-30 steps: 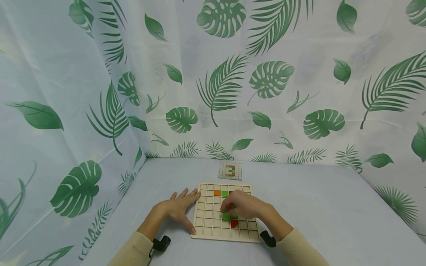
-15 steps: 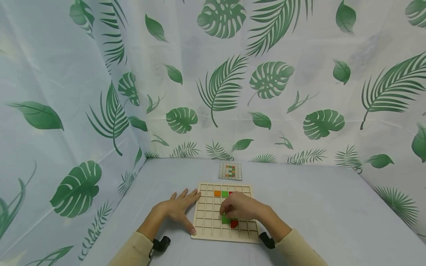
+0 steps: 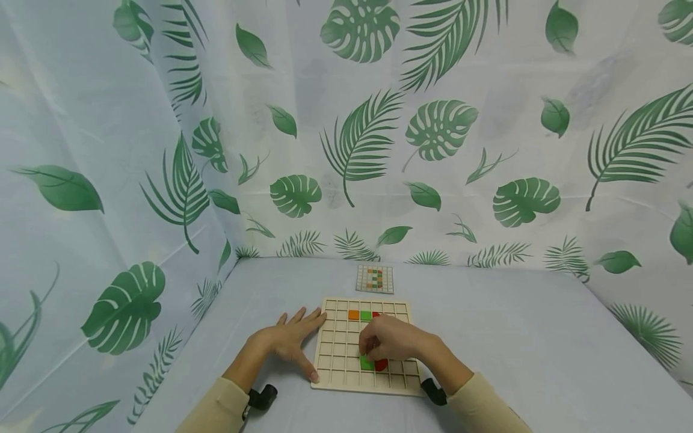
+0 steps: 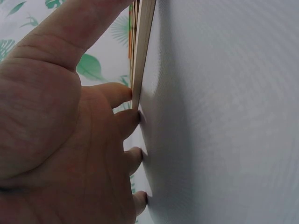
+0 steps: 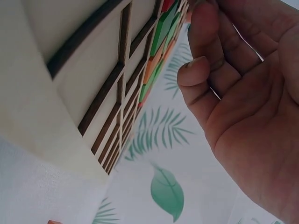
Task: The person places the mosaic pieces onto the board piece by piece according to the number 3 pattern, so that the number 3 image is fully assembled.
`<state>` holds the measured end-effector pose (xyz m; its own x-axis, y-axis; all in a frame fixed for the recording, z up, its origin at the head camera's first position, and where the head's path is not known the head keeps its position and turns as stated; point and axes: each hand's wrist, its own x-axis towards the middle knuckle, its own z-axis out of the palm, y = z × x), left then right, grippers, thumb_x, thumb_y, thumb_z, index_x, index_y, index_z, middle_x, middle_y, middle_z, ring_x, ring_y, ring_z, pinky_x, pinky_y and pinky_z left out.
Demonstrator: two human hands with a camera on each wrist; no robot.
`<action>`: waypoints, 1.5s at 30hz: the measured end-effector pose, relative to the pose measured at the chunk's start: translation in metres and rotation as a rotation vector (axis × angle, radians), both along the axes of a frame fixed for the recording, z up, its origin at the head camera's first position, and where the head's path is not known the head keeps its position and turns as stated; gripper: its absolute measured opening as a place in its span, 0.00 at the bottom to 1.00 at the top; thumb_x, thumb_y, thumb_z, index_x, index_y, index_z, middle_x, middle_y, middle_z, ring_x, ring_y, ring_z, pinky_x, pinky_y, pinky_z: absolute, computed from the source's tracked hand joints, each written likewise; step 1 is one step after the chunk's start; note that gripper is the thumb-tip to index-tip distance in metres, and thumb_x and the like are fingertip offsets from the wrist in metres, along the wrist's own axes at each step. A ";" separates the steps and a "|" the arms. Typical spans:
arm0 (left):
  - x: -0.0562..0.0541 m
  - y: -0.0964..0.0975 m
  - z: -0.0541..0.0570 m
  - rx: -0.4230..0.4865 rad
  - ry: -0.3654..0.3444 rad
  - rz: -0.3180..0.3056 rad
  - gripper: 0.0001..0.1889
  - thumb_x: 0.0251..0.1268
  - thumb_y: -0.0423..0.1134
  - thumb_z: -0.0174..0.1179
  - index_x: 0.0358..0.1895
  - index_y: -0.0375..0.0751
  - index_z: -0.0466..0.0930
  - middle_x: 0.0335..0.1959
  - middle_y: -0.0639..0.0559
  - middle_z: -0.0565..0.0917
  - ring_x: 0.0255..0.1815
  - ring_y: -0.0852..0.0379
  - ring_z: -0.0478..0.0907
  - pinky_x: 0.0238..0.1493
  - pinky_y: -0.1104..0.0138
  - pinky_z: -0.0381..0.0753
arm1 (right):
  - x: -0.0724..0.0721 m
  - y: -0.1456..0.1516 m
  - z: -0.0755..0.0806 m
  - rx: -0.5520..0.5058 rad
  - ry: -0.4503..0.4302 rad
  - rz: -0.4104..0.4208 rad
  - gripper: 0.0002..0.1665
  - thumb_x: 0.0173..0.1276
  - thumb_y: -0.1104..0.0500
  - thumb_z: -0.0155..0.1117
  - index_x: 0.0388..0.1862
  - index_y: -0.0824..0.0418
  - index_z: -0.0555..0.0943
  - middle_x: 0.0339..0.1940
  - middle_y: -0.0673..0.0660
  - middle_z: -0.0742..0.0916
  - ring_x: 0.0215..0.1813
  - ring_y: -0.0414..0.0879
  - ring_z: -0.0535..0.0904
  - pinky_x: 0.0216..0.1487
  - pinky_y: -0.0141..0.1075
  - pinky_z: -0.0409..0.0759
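A wooden grid board (image 3: 339,377) lies on the cloth. My left hand (image 3: 289,341) rests at its left side with fingers spread, thumb on the near left corner and fingertips along the edge. In the left wrist view those fingers (image 4: 133,161) reach down to the cloth beside the board's side. My right hand (image 3: 394,337) is curled over the middle of the board, thumb and fingers at the far edge of a green square tile (image 3: 367,364). Right next to that tile sits a red rounded piece (image 3: 381,365). The right fingertips' contact is hidden in the right wrist view.
An orange tile (image 3: 354,315) and a green tile (image 3: 366,315) sit in the far part of the grid, with a red piece (image 3: 376,314) partly behind my right hand. Beyond the board lies a small pattern card (image 3: 361,282). Leaf-print curtains (image 3: 444,228) enclose the table.
The green square tile has moved toward me, from over the middle cells to beside the red rounded piece. My right hand has shifted only slightly; my left hand has stayed still.
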<state>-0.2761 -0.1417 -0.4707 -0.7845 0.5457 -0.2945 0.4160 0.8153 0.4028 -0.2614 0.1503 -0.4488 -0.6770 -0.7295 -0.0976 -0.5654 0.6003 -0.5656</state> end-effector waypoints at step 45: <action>-0.001 -0.001 -0.002 0.014 -0.011 0.004 0.71 0.41 0.66 0.82 0.87 0.53 0.44 0.88 0.52 0.44 0.88 0.40 0.35 0.82 0.34 0.34 | -0.019 0.047 0.013 -0.175 0.007 -0.092 0.13 0.70 0.56 0.73 0.50 0.61 0.89 0.34 0.46 0.89 0.35 0.40 0.80 0.38 0.32 0.81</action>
